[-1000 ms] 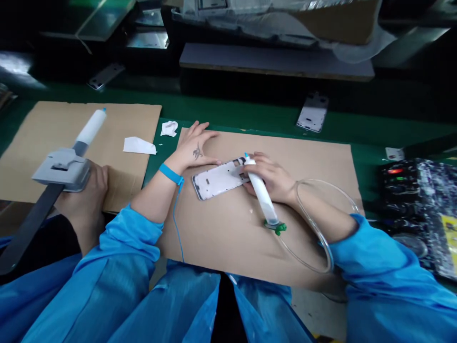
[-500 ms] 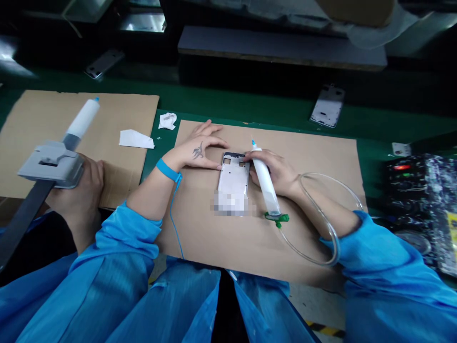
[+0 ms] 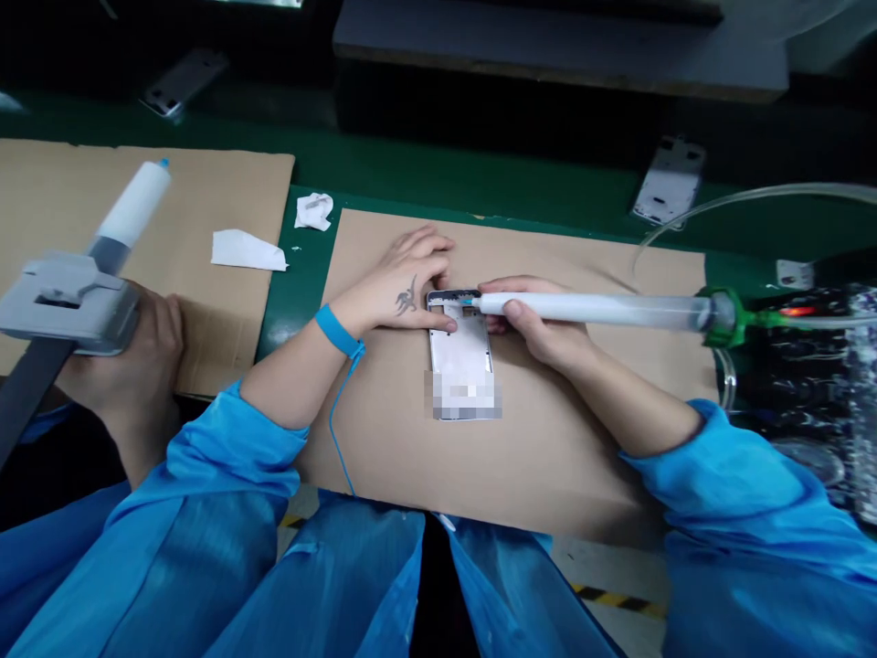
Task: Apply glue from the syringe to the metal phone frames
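Note:
A silver phone frame [image 3: 458, 361] lies flat on the cardboard sheet in front of me, its lower part blurred out. My left hand [image 3: 415, 283] holds the frame's upper left corner, thumb across its face and fingers curled by the top edge. A long white dispensing syringe [image 3: 603, 309] lies nearly level in my right hand [image 3: 541, 320], closed round its front end. The blue needle tip points left, over the top part of the frame; whether it touches cannot be seen. A green cap and clear hose are at the syringe's rear.
To the left, another person's hand [image 3: 130, 356] is beside a grey clamp-like device [image 3: 65, 302] and a second white syringe [image 3: 133, 206]. Paper scraps [image 3: 247, 249] lie nearby. Another phone frame [image 3: 668, 181] rests at the back right, near dark equipment [image 3: 787, 384] with a red light.
The syringe has swung from steep to nearly level, its tip now over the frame. My left hand has moved right, its thumb now on the frame. The hose has swung up and right.

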A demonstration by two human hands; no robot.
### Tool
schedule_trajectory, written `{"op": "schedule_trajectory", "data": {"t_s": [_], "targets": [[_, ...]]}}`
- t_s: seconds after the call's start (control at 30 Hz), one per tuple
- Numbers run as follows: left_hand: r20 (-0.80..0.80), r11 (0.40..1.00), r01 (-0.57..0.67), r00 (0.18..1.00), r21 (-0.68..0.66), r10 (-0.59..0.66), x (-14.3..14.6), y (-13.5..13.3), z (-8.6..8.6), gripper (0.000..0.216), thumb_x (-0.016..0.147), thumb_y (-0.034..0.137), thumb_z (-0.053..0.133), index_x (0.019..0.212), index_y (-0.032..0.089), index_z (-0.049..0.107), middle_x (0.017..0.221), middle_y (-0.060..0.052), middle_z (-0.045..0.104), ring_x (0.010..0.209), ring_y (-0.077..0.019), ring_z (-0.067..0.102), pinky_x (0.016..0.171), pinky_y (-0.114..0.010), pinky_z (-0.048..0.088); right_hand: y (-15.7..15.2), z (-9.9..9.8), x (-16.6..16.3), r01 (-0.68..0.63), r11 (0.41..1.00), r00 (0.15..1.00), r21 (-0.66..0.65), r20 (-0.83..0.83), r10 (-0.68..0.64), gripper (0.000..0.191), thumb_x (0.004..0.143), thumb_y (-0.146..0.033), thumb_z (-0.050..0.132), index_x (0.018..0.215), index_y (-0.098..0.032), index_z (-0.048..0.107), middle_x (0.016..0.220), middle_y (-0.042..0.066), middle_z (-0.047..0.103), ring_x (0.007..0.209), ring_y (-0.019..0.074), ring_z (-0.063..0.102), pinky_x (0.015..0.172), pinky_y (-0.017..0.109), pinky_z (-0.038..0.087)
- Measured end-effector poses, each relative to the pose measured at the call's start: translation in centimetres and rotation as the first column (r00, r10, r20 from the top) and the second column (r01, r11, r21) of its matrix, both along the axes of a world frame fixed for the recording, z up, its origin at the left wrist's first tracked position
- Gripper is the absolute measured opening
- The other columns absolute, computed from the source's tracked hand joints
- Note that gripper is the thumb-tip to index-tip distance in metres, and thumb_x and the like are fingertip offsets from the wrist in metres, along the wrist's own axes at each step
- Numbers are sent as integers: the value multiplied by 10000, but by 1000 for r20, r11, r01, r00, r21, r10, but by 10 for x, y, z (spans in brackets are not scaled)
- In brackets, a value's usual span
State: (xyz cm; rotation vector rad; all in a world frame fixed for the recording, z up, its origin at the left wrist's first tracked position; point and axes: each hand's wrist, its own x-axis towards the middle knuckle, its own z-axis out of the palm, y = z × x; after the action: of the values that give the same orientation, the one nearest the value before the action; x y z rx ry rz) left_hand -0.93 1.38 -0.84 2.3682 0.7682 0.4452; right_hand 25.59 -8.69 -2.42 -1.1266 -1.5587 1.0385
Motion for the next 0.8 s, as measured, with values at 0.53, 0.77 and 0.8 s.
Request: {"op": "schedule_trajectory", "data": {"t_s": [0.53,0.77,0.8], "targets": [[-1,998,14,1000,-54,-14,5,2,-2,712,698,838,946,1069,262,751,1695,-143,578,1740,-524,283,1438,-729,181,1,12,-13,143,988,954,59,257,-153,345,883,-517,916,1051,-259,761,1020,70,851,831,233,797,729,366,674],[-9,997,16,1000,-80,-17,6,2,1,708,689,841,954,1056,271,750,1709,-120,569,1748,-530,260,1445,-737,165,2,10,-13,142,987,952,69,265,-155,324,884,-517,924,1035,-278,766,1013,63,852,827,243,797,731,383,682],[-11,997,17,1000,-80,-18,6,2,1,708,693,843,951,1060,272,750,1710,-118,568,1748,-532,260,1444,-740,166,2,10,-12,142,988,952,66,263,-154,313,888,-511,923,1034,-281,768,1016,62,852,830,244,799,735,386,684]]}}
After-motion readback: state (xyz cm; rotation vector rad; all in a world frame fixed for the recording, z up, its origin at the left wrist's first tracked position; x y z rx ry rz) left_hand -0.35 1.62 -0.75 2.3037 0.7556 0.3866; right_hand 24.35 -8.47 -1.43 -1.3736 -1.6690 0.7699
